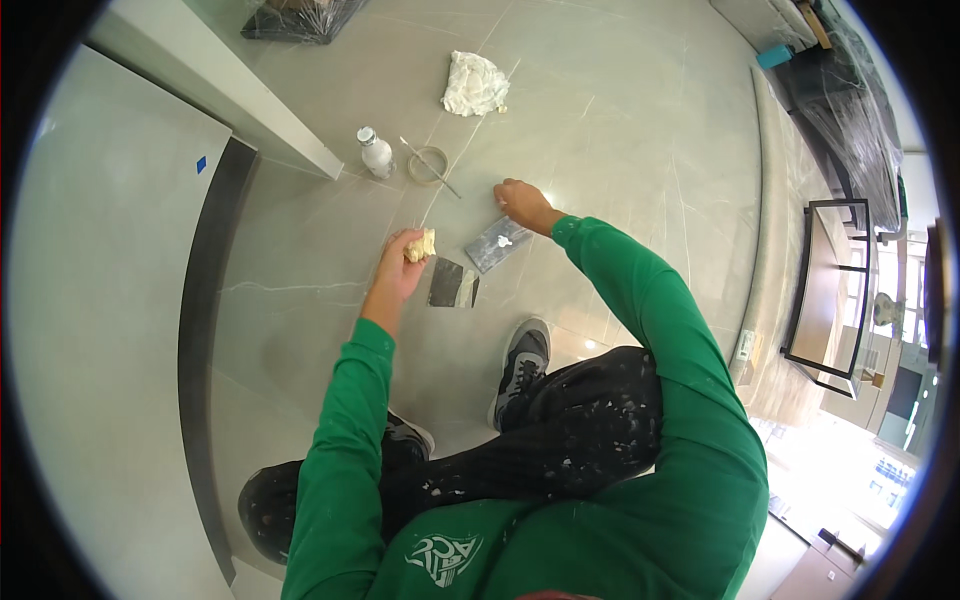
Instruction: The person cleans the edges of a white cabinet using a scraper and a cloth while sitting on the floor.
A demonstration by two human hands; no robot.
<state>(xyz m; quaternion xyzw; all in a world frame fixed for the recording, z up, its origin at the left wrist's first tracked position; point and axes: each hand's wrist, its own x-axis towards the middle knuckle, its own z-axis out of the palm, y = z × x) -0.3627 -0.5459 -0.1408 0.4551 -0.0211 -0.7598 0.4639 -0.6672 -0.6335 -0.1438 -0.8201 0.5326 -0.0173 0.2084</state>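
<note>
My left hand [394,268] is closed around a crumpled, pale yellow sponge-like piece [422,246], held low over the tiled floor. Just beyond a flat grey rectangular plate [484,252], my right hand [524,204] has its fingers bent together; whatever they pinch, if anything, is too small to make out. A small white blob [504,242] sits on that plate. Between my hands and closer to me lies a dark square sheet [445,284] with a lighter strip along one side. Farther off are a white-capped bottle [376,155] and a tape roll [413,172] with a thin stick [447,184] across it.
A bunched white cloth [474,84] lies on the floor ahead. To the left stand a large pale panel [110,250] with a dark edge and a white post [240,90]. On the right are a long wrapped roll [775,230], a black-framed piece [835,290] and plastic-covered furniture [845,110].
</note>
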